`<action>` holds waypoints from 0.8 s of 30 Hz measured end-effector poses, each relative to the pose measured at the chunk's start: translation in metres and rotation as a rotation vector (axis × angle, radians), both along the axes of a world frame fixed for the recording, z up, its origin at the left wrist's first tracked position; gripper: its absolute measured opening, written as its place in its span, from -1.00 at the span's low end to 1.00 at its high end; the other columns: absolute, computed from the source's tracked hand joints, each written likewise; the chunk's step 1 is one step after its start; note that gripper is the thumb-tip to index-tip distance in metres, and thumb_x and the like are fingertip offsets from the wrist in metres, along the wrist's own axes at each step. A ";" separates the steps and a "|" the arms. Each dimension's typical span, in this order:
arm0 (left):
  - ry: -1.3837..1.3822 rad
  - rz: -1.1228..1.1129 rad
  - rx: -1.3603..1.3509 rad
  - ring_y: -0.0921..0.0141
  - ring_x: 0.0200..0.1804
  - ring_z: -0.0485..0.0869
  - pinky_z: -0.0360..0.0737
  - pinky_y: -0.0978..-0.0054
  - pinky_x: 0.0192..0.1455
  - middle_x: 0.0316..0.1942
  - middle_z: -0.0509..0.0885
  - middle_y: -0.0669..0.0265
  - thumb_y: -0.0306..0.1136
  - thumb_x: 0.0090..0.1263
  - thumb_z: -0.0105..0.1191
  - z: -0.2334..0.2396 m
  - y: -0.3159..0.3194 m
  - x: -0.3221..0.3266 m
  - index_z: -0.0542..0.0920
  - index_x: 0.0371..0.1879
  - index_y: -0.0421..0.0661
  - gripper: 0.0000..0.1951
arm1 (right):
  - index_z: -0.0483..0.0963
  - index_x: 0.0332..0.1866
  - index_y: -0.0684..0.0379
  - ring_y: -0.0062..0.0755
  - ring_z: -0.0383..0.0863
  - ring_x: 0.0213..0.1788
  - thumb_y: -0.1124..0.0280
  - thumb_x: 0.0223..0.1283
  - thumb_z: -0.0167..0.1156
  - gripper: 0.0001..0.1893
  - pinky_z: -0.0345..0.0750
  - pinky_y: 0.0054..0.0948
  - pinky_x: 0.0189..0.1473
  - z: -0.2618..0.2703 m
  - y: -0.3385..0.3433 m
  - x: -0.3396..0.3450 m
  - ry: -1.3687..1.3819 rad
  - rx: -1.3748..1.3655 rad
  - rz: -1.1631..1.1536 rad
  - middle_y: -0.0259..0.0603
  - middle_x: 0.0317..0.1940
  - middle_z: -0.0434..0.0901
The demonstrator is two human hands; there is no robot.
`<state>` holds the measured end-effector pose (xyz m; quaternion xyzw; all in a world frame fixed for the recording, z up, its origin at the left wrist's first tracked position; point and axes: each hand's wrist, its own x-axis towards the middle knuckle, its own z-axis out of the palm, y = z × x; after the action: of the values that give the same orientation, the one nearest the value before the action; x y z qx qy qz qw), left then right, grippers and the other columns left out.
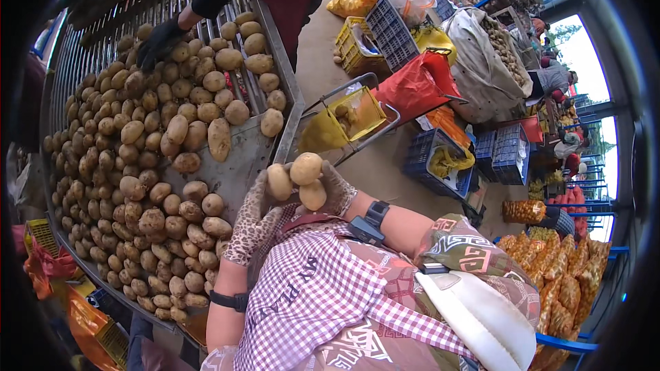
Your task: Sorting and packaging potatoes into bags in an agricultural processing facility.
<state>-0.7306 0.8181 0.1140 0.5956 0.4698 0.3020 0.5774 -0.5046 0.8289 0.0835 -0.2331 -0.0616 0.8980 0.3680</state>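
Both of my hands are gloved and held together in front of my checked apron, at the near edge of a metal sorting table point(234, 157). My left hand point(258, 221), in a leopard-print glove, holds a potato point(279, 182). My right hand point(335, 188) holds two more potatoes, one pale and round point(306, 168), the other below it point(312, 196). The three potatoes touch or nearly touch. A large heap of potatoes point(149, 165) covers much of the table beside my left hand, some with soil on them.
Across the table a co-worker's dark-gloved hand point(160, 44) touches the heap. A yellow bag point(322, 129) with potatoes hangs in a metal frame by the table's corner. Beyond stand a red bag point(412, 85), blue crates point(428, 165) and a big white sack point(479, 72) of potatoes.
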 end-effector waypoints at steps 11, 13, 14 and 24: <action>0.514 0.364 0.561 0.06 0.27 0.39 0.30 0.15 0.36 0.22 0.44 0.03 -0.43 0.18 0.11 -0.013 0.071 0.013 0.44 0.21 -0.14 -0.48 | 0.33 0.25 -0.04 0.11 0.43 0.18 -0.30 -0.13 0.32 -0.16 0.67 -0.10 -0.22 -0.046 0.058 0.195 -0.190 -0.206 -0.378 -0.14 0.16 0.43; 0.899 0.486 0.473 0.05 0.27 0.38 0.31 0.13 0.35 0.23 0.43 0.04 -0.38 0.20 0.12 -0.025 0.097 0.004 0.39 0.26 -0.08 -0.43 | 0.33 0.26 -0.06 0.03 0.49 0.12 -0.26 -0.04 0.29 -0.22 0.67 -0.20 -0.18 -0.062 0.082 0.217 -0.303 -0.245 -0.325 -0.19 0.13 0.46; 0.905 0.514 0.550 0.05 0.27 0.38 0.31 0.13 0.35 0.23 0.43 0.04 -0.38 0.20 0.12 -0.032 0.105 0.006 0.39 0.26 -0.08 -0.43 | 0.31 0.27 -0.06 0.06 0.50 0.10 -0.19 0.03 0.28 -0.27 0.66 -0.19 -0.14 -0.070 0.094 0.222 -0.438 -0.272 -0.322 -0.18 0.14 0.45; 1.112 0.473 0.154 0.09 0.24 0.42 0.32 0.18 0.33 0.17 0.48 0.07 -0.27 0.10 0.25 -0.048 0.035 0.013 0.47 0.16 -0.06 -0.43 | 0.48 0.04 0.12 -0.19 0.62 -0.09 0.28 0.27 0.12 -0.72 0.56 -0.31 -0.05 -0.016 0.158 0.113 -1.267 0.659 0.233 -0.13 -0.11 0.61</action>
<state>-0.7173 0.8535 0.0656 0.5837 0.7972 0.0988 0.1183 -0.3920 0.9871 0.0677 -0.5777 -0.5551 0.5586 0.2147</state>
